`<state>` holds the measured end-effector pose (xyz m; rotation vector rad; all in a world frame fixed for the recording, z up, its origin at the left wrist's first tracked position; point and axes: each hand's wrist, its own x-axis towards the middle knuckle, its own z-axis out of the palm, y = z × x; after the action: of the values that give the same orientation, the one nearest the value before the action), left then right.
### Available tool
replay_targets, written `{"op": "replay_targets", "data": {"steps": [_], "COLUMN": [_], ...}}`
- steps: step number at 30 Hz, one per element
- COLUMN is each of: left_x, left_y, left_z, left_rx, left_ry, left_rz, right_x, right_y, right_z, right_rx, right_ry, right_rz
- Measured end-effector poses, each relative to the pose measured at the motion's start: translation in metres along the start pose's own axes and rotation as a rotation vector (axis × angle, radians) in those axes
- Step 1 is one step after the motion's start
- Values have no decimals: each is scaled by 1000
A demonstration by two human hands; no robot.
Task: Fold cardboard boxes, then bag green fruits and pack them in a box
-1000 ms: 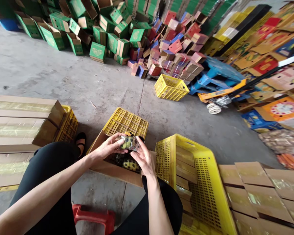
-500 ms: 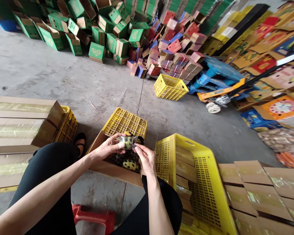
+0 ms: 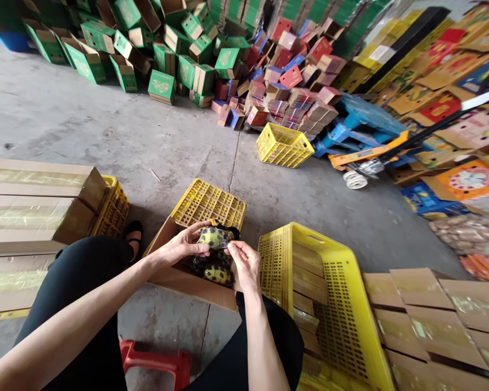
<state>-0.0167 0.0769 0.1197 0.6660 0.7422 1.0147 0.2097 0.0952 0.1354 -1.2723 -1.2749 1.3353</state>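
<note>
Both hands meet over the open cardboard box (image 3: 187,282): left hand (image 3: 183,247) cups a yellow-green patterned packet (image 3: 214,237), right hand (image 3: 244,263) pinches its near end. More packets (image 3: 215,273) below lie half hidden; what they contain is hard to make out.

open box (image 3: 187,282) between knees, crate (image 3: 330,304) right — cartons (image 3: 32,206) left

no legible text, labels or numbers
</note>
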Motion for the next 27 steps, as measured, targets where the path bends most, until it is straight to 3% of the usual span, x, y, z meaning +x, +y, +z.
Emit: {"op": "replay_targets", "data": {"steps": [23,27], "left_x": [6,7], "left_y": [-9,-10], "left_z": [-11,-12], "left_rx": [167,143], "left_ry": [-31,-3], "left_rz": [-21,-21], "right_x": [1,1], "right_y": [1,-2], "right_z": [-4,-2], "right_rx": [-19,-32], "right_ry": [-6,-8], "right_rz": [-70,-157]}}
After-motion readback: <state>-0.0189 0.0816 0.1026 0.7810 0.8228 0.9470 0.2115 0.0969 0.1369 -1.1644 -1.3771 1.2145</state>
